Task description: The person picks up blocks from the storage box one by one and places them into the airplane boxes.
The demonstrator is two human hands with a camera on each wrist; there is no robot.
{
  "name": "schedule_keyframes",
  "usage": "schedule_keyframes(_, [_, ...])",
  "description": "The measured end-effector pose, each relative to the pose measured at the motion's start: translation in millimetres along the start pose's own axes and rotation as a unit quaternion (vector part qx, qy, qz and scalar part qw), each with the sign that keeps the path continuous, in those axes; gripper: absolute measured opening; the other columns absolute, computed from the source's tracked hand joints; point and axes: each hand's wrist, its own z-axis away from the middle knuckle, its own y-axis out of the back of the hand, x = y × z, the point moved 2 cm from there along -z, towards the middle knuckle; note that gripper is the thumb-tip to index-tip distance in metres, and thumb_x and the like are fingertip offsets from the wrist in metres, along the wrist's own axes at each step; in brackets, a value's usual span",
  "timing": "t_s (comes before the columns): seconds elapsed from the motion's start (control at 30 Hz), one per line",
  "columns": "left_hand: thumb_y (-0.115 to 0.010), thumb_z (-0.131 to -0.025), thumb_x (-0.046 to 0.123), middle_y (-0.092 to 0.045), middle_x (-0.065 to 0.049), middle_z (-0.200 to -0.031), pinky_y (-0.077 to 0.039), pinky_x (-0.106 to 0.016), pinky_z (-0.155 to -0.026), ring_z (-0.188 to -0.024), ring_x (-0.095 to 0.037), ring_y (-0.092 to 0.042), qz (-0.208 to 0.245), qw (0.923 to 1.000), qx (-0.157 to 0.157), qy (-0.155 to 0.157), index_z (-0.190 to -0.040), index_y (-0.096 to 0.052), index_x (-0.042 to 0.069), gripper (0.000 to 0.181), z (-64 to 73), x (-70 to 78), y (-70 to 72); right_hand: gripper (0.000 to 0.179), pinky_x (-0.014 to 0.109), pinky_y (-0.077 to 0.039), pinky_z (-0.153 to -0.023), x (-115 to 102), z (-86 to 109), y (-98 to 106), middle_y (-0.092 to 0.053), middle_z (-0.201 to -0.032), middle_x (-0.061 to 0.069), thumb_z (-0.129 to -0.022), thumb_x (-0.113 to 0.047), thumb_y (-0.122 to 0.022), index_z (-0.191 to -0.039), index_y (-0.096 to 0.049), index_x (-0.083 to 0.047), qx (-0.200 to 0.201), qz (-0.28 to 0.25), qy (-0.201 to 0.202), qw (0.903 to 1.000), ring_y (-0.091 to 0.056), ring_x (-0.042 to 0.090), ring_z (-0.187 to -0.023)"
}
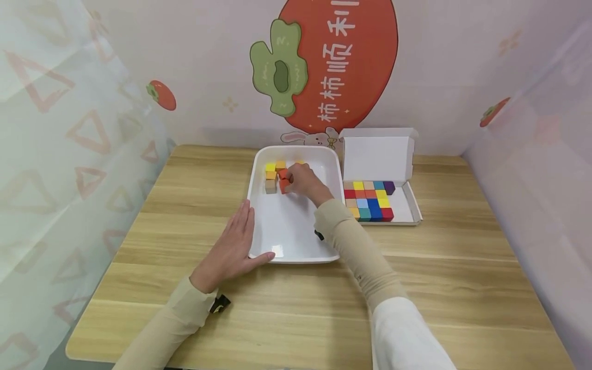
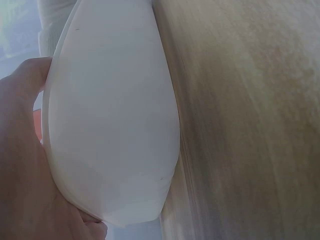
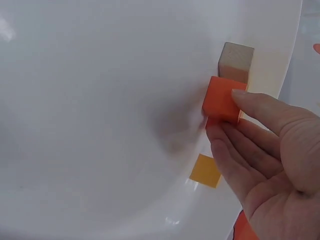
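Observation:
In the head view, a white tray (image 1: 289, 223) lies on the wooden table. My right hand (image 1: 307, 182) reaches into its far half and pinches an orange cube (image 3: 222, 99) between thumb and fingers. Part of a second orange cube (image 3: 212, 121) shows behind the held one in the right wrist view. A greyish wooden cube (image 1: 270, 186) and yellow and amber cubes (image 1: 271, 167) sit close by, to the left and beyond. At the tray's near left corner my left hand (image 1: 233, 246) rests with straight fingers along the left rim and the thumb over the front rim.
Right of the tray stands a white cardboard box (image 1: 408, 208), its lid (image 1: 378, 156) raised towards the wall. Rows of coloured cubes (image 1: 374, 205) fill its left part, partly hidden by the tray edge. The wooden table (image 1: 185, 205) ends at a printed wall behind.

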Motion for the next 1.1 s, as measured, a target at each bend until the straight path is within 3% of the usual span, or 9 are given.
schedule_keyframes(0.27, [-0.057, -0.095, 0.074, 0.008, -0.023, -0.177, -0.019, -0.057, -0.133, -0.167, -0.039, 0.001, 0.002, 1.0000, 0.004, -0.004, -0.166, -0.003, -0.007, 0.121, 0.9, 1.3, -3.1, 0.021, 0.033, -0.056, -0.084, -3, 1.8, 7, -0.068, -0.098, 0.008, -0.091, -0.013, -0.084, -0.111, -0.079, -0.005, 0.004, 0.001, 0.003, 1.0000, -0.058, 0.025, -0.099])
schedule_keyframes(0.47, [-0.058, -0.095, 0.074, 0.008, -0.024, -0.177, -0.020, -0.058, -0.133, -0.167, -0.039, -0.001, 0.006, 0.9999, 0.009, -0.006, -0.166, -0.003, -0.008, 0.121, 1.7, 1.9, -1.7, 0.021, 0.033, -0.060, -0.081, -14, 10.3, 33, -0.072, -0.095, 0.007, -0.091, -0.018, -0.085, -0.106, -0.079, -0.005, 0.029, 0.018, 0.024, 0.9991, -0.064, 0.025, -0.091])
schedule_keyframes(0.7, [-0.055, -0.095, 0.076, 0.009, -0.023, -0.177, -0.017, -0.057, -0.134, -0.167, -0.038, 0.002, 0.001, 1.0000, -0.002, 0.000, -0.166, -0.001, -0.007, 0.122, -0.2, 1.2, -0.6, 0.025, 0.033, -0.058, -0.080, -13, 31.1, 66, -0.074, -0.096, 0.008, -0.090, -0.022, -0.086, -0.107, -0.079, -0.005, 0.024, 0.048, 0.040, 0.9978, -0.062, 0.025, -0.092])
schedule_keyframes(0.87, [-0.056, -0.095, 0.075, 0.008, -0.025, -0.177, -0.018, -0.058, -0.133, -0.167, -0.039, 0.000, 0.004, 1.0000, 0.002, -0.002, -0.166, -0.002, -0.008, 0.122, 0.9, 1.6, -0.5, 0.031, 0.036, -0.063, -0.086, 9, 57.6, 87, -0.077, -0.103, 0.008, -0.090, -0.026, -0.086, -0.113, -0.078, -0.007, 0.017, 0.048, 0.040, 0.9979, -0.069, 0.024, -0.095])
schedule_keyframes(1.1, [-0.056, -0.096, 0.074, 0.008, -0.025, -0.177, -0.018, -0.058, -0.133, -0.167, -0.039, 0.000, 0.004, 0.9999, 0.008, -0.007, -0.166, -0.001, -0.008, 0.121, 1.3, 1.4, -0.1, 0.031, 0.043, -0.065, -0.089, 67, 105.2, 121, -0.079, -0.109, 0.008, -0.090, -0.026, -0.087, -0.115, -0.079, -0.010, 0.024, 0.058, 0.024, 0.9978, -0.074, 0.025, -0.097])
